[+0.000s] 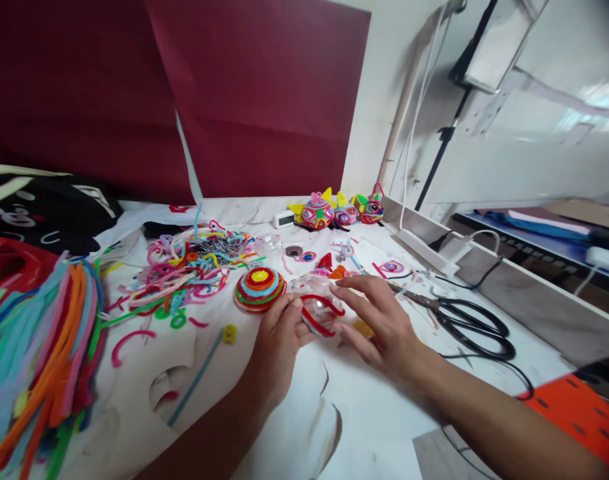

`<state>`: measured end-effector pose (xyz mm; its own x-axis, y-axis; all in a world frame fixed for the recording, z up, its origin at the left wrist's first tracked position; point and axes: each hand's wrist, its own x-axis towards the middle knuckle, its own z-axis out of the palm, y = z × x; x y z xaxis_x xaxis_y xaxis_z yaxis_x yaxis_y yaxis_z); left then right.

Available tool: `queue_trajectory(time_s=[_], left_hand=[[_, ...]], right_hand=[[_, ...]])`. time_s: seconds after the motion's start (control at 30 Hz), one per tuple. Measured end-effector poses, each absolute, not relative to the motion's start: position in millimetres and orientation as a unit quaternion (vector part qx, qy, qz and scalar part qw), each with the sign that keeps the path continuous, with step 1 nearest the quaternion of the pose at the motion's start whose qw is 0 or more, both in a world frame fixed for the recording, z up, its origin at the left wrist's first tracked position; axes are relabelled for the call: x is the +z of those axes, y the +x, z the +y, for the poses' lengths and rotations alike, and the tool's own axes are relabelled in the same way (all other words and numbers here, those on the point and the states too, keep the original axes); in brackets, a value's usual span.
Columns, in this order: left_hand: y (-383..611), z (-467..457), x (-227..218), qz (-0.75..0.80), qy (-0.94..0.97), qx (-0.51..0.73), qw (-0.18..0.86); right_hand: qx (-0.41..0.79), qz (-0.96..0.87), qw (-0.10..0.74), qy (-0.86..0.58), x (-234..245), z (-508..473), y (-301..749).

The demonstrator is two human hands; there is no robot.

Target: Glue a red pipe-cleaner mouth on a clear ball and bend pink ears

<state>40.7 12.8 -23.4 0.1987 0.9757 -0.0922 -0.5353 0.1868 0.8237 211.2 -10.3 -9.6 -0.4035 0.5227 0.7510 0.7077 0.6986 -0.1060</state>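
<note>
My left hand (pixel 277 343) and my right hand (pixel 379 327) meet over a clear plastic dome (pixel 317 293) lying on the white table (pixel 374 427). A red pipe cleaner (pixel 324 319) curls around the dome's near side. The left fingers pinch the dome's left edge and the red pipe cleaner. My right hand's fingers are stretched out, their tips resting on the dome's right side. Just left of the dome sits a dome wrapped in coloured rings (pixel 260 288).
A heap of bent pipe-cleaner scraps (pixel 194 267) lies at the back left, a bundle of long pipe cleaners (pixel 39 353) at the left edge. Black scissors (pixel 469 323) lie to the right. Several decorated fish-like figures (pixel 337 212) and a small white clock (pixel 284 219) stand at the back.
</note>
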Motion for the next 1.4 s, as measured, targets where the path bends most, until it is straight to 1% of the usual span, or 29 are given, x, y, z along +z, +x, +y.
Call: queue_trajectory(time_s=[0.1,0.2,0.3,0.43,0.53,0.6,0.83,0.97,1.07,1.17,1.3,1.4], left_hand=[[37.7,16.6,-16.0,0.338,0.331,0.565,0.676],[35.4,20.8,-10.6,0.329,0.330,0.588,0.661],[34.1,23.3,-7.6,0.344,0.315,0.602,0.648],[33.5,25.0,-6.0,0.345,0.305,0.605,0.650],[33.2,25.9,-6.5,0.342,0.293,0.606,0.656],[32.5,26.3,-7.1,0.336,0.289,0.605,0.662],[31.4,27.9,-7.0,0.326,0.265,0.601,0.680],[31.0,28.2,-5.6,0.321,0.256,0.601,0.686],[30.2,27.5,-5.0,0.322,0.257,0.599,0.686],[30.0,26.7,-5.0,0.323,0.257,0.599,0.686],[30.9,26.9,-5.8,0.324,0.260,0.598,0.686],[31.0,27.4,-7.0,0.320,0.266,0.595,0.687]], right_hand=[[-0.121,-0.817,0.434,-0.360,-7.6,-18.2,217.5],[-0.120,-0.827,0.412,-0.364,-7.6,-24.0,228.5],[-0.102,-0.836,0.361,-0.402,-11.2,-25.1,246.1],[-0.070,-0.851,0.256,-0.453,-18.7,-20.4,276.2],[-0.082,-0.860,0.179,-0.470,-23.2,-16.4,294.8],[-0.091,-0.859,0.151,-0.480,-25.2,-16.0,302.3],[-0.078,-0.830,0.160,-0.529,-29.2,-26.5,311.2],[-0.014,-0.814,0.160,-0.558,-30.0,-36.0,312.6],[0.047,-0.809,0.135,-0.570,-30.0,-42.4,310.6],[0.082,-0.798,0.099,-0.589,-30.8,-43.7,307.0],[0.084,-0.785,0.082,-0.608,-31.7,-40.6,302.7],[0.079,-0.787,0.087,-0.605,-31.9,-38.7,301.1]])
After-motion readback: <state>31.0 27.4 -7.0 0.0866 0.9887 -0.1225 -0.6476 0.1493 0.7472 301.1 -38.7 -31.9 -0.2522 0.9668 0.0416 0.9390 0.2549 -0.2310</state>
